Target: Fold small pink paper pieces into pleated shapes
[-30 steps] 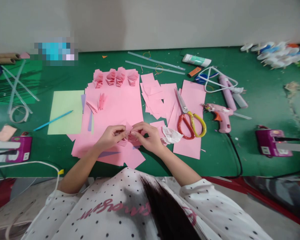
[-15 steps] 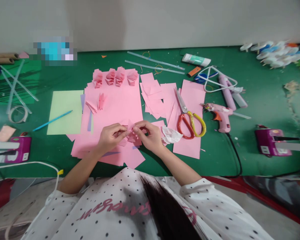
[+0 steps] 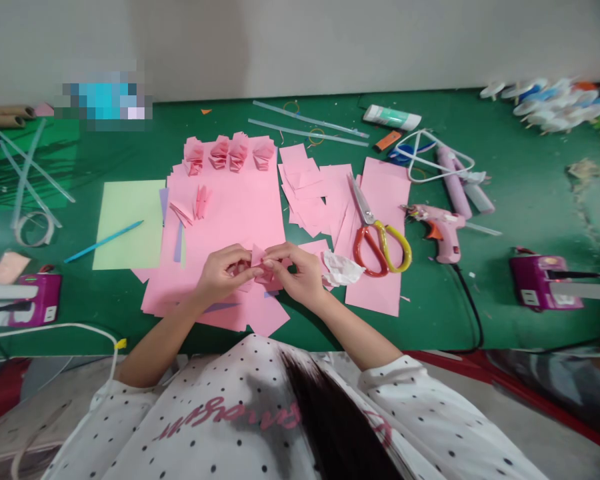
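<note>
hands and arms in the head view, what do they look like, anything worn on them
The left hand and right hand are bare, with no gloves, rings or watch that I can make out. The forearms are uncovered too. The loose white sleeves, dotted in black, end near the elbows and match the shirt.

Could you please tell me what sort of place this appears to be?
Probably a craft workspace: the green table holds large scissors, a pink glue gun and several folded pink paper pieces.
</note>
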A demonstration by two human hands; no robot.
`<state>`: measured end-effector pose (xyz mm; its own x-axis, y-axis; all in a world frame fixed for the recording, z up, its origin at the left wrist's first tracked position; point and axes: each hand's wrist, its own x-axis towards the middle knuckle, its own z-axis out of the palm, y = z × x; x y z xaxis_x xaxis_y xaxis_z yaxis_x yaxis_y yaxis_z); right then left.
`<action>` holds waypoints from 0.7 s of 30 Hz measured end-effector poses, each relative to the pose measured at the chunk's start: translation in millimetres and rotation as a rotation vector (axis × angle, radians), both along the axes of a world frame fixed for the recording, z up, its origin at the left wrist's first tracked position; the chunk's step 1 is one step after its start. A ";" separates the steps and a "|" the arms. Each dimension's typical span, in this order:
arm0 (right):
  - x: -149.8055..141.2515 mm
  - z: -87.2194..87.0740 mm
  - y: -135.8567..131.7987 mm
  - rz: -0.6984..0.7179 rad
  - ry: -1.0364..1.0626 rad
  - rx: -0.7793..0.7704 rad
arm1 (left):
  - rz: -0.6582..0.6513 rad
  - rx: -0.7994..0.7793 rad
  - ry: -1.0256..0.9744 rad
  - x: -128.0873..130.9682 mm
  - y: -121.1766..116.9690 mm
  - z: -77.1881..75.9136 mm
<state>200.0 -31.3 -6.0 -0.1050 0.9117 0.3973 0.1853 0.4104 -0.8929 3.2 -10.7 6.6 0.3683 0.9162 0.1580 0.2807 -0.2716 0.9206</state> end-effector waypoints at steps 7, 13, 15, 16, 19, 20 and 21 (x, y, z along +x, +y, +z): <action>1.9 -1.3 1.1 0.012 -0.035 0.050 | 0.031 0.063 -0.152 -2.7 1.7 -6.1; 2.8 1.1 5.3 0.071 -0.030 0.142 | 0.013 -0.016 -0.218 -4.0 2.3 -4.9; 2.1 1.9 4.7 0.068 -0.005 0.120 | 0.014 -0.044 -0.210 -3.2 1.7 -3.2; 1.8 2.2 4.1 0.070 0.005 0.104 | 0.015 -0.061 -0.203 -2.7 1.4 -2.2; 1.4 2.7 2.1 0.071 0.015 0.021 | 0.019 -0.123 -0.179 -0.8 0.1 1.1; 1.3 2.6 1.6 0.068 0.019 -0.010 | 0.020 -0.143 -0.174 -0.2 -0.2 2.2; 1.2 2.3 1.2 0.065 0.025 -0.037 | 0.021 -0.160 -0.168 0.4 -0.5 3.3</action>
